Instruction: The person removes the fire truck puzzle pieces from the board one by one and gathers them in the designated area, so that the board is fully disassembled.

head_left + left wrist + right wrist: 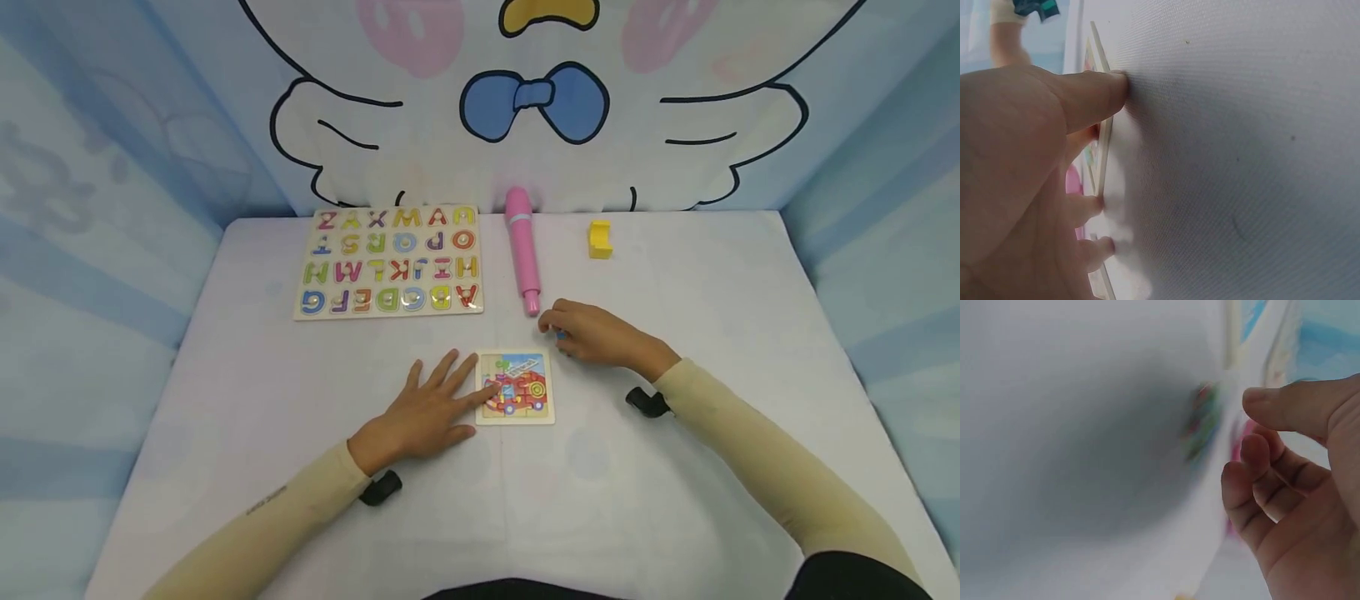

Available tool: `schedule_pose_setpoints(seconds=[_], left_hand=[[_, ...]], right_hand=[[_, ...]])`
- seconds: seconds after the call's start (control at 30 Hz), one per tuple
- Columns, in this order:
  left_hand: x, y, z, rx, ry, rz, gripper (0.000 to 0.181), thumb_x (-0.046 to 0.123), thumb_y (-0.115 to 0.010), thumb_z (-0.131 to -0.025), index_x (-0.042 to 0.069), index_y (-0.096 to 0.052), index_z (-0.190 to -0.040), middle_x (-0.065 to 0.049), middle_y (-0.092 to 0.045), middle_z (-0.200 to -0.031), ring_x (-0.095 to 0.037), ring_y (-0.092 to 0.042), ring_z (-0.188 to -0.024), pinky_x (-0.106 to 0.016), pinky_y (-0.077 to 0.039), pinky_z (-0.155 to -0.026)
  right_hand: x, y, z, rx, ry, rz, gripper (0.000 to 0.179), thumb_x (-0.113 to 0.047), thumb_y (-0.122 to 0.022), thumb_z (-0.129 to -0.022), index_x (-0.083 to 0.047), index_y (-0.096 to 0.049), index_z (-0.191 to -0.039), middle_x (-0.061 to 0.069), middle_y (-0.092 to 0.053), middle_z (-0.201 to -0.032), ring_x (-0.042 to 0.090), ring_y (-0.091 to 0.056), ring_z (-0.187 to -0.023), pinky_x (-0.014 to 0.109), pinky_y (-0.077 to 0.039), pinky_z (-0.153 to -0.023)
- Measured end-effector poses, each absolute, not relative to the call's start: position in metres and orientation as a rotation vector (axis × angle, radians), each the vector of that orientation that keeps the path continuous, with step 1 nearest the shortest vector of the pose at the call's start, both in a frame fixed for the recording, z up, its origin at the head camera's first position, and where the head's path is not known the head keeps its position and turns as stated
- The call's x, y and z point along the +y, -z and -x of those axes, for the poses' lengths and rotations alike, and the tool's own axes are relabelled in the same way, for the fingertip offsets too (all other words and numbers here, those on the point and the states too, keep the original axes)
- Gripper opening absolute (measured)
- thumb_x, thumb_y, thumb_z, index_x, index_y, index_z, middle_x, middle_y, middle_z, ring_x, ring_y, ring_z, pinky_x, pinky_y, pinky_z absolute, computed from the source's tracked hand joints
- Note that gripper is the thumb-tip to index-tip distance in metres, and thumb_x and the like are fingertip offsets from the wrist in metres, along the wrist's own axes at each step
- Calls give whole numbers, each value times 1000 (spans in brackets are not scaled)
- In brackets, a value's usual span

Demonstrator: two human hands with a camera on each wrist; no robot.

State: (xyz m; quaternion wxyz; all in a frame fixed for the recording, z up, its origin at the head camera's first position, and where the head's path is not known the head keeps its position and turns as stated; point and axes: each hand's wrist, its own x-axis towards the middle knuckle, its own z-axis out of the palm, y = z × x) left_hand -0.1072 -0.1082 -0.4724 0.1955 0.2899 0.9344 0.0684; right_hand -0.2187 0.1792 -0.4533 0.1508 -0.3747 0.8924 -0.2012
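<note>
A small square jigsaw puzzle (pixel 534 402) with a red fire truck picture lies in front of the person. My left hand (pixel 423 417) spreads its fingers flat beside it, the index fingertip resting on the puzzle's left part. In the left wrist view, the thumb (pixel 1094 97) touches the white cloth by the frame's edge. To the right of the puzzle is my right hand (pixel 592 333), fingers loosely bent, with a bit of blue showing under them. The right wrist view has a blurred colourful piece (pixel 1200 422) apart from the fingertips (pixel 1254 450), which pinch nothing.
Behind the left hand lies an alphabet board (pixel 390 262) with colourful letters. A pink pen-shaped toy (pixel 522 250) points toward the right hand. Farther back on the right stands a small yellow block (pixel 600 239). White cloth (pixel 585 500) covers the table; a printed curtain (pixel 532 167) hangs behind.
</note>
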Motion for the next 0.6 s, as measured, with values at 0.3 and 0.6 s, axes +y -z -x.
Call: schedule_pose_setpoints(seconds=[0.3,0.6], left_hand=[[-109,475,108,2612,-197,-815,64,46,-62,-100,36,-37,-159,-8,-9,-172,-35,-1,-157,-73,-12,-116],[-109,475,109,2613,-179,-824,65,47,-62,-100,37,-36,-159,-8,-8,-172,-35,0,-157,-73,-11,-116]], right_hand=[[135,447,207,2365,369,1341,35,-9,-70,-96,-16,-70,-131,6,-59,-117,17,-59,-90,33,-55,-82],[124,445,211,2388,152,1307,40,-16,-77,-93,-18,-68,-132,6,-58,-116,18,-59,-87,34,-56,-82]])
